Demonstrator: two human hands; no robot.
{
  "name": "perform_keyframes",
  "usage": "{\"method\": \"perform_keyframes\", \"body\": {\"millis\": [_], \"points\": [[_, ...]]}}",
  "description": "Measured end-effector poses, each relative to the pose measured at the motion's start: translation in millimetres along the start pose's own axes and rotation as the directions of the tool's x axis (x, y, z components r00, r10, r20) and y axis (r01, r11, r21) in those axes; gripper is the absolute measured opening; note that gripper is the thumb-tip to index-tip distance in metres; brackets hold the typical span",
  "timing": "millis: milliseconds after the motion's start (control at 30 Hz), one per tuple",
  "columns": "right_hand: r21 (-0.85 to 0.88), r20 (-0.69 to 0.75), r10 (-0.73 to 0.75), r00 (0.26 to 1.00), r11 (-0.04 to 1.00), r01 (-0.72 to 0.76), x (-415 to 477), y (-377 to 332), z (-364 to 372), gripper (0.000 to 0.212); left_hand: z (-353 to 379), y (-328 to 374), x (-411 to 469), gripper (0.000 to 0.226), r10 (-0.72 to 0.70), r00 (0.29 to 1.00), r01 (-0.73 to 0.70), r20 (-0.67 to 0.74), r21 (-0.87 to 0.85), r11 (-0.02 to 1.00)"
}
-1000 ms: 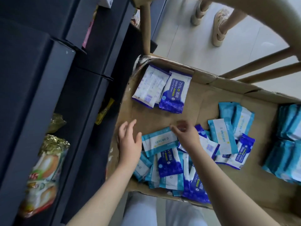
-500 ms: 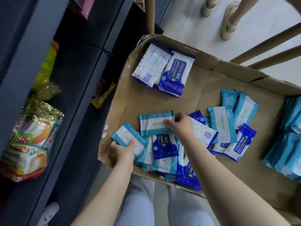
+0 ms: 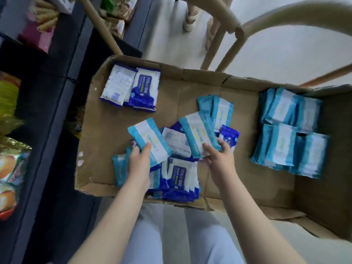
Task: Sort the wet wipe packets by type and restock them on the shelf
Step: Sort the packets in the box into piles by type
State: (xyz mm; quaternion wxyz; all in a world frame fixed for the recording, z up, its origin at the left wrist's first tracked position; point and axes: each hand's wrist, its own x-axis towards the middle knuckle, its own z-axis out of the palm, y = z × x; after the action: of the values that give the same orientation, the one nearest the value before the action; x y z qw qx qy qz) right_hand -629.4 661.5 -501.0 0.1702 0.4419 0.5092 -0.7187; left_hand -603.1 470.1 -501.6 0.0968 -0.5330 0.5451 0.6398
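Observation:
A flattened cardboard box (image 3: 190, 88) holds wet wipe packets. My left hand (image 3: 138, 162) grips a light-blue packet (image 3: 150, 140) lifted over the mixed heap (image 3: 179, 180) near the front edge. My right hand (image 3: 219, 159) grips another light-blue packet (image 3: 200, 132) just to the right. Dark-blue 75% alcohol packets (image 3: 131, 88) lie together at the back left. Light-blue packets are stacked in a pile (image 3: 291, 130) at the right. Two more light-blue packets (image 3: 219, 109) lie in the middle.
Dark shelving (image 3: 49, 111) runs along the left with snack bags (image 3: 11, 168) on it. A wooden chair frame (image 3: 228, 35) stands behind the box. Another person's sandalled feet (image 3: 192, 18) are on the pale floor beyond. My legs are below the box.
Both hands have lifted a light-blue packet each from the heap. The view has swung right, so the stacked pile at the right shows fully.

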Motion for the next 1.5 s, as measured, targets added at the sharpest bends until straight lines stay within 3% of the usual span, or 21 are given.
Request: {"method": "perform_keyframes", "body": {"millis": [133, 267, 400, 600, 700, 767, 900, 1000, 1067, 1200, 1300, 1400, 1500], "points": [[0.125, -0.105, -0.027, 0.994, 0.991, 0.04, -5, -21, -82, 0.027, 71, -19, -41, 0.016, 0.025, 0.979, -0.046, 0.205, 0.096, 0.994], [0.228, -0.212, -0.039, 0.977, 0.97, 0.088, -6, -36, -159, 0.038, 138, -52, -75, 0.016, 0.008, 0.919, -0.108, 0.395, 0.234, 0.966], [0.17, -0.254, -0.005, 0.967, 0.984, 0.049, -8, -41, -225, 0.037, 189, -94, -99, 0.023, -0.065, 0.864, -0.148, 0.5, 0.374, 0.916], [-0.089, -0.215, 0.271, 0.938, 0.951, -0.295, -2, -35, -291, 0.035, 206, -155, -95, 0.024, -0.271, 0.895, 0.004, 0.353, 0.603, 0.798], [-0.11, -0.348, 0.298, 0.889, 0.929, -0.354, 6, -29, -305, 0.038, 202, -176, -90, 0.025, -0.3, 0.913, 0.03, 0.275, 0.689, 0.724], [-0.016, -0.429, 0.277, 0.86, 0.949, -0.314, 13, -23, -308, 0.038, 203, -185, -88, 0.024, -0.304, 0.921, 0.045, 0.244, 0.708, 0.704], [0.076, -0.552, 0.224, 0.803, 0.973, -0.219, 33, -12, -309, 0.033, 218, -196, -95, 0.017, -0.379, 0.886, 0.132, 0.268, 0.638, 0.759], [0.101, -0.608, 0.219, 0.763, 0.975, -0.199, 43, -8, -312, 0.034, 236, -201, -108, 0.013, -0.302, 0.904, 0.043, 0.304, 0.637, 0.77], [0.07, -0.646, 0.193, 0.739, 0.978, -0.195, 45, -5, -313, 0.035, 246, -204, -112, 0.014, -0.25, 0.915, -0.011, 0.317, 0.639, 0.769], [-0.008, -0.731, 0.074, 0.679, 0.993, -0.118, 44, 0, -309, 0.034, 257, -202, -121, 0.023, -0.288, 0.89, 0.017, 0.353, 0.606, 0.795], [-0.155, -0.763, -0.045, 0.645, 0.981, -0.116, 37, 0, -300, 0.047, 248, -194, -124, 0.025, -0.299, 0.871, 0.007, 0.389, 0.6, 0.8], [-0.316, -0.724, -0.201, 0.66, 0.947, -0.059, 21, -5, -282, 0.045, 223, -174, -118, 0.02, -0.254, 0.891, -0.034, 0.377, 0.614, 0.789], [-0.366, -0.616, -0.225, 0.755, 0.93, -0.021, 5, -6, -250, 0.038, 190, -145, -103, 0.016, -0.178, 0.905, -0.084, 0.386, 0.573, 0.815]]}}
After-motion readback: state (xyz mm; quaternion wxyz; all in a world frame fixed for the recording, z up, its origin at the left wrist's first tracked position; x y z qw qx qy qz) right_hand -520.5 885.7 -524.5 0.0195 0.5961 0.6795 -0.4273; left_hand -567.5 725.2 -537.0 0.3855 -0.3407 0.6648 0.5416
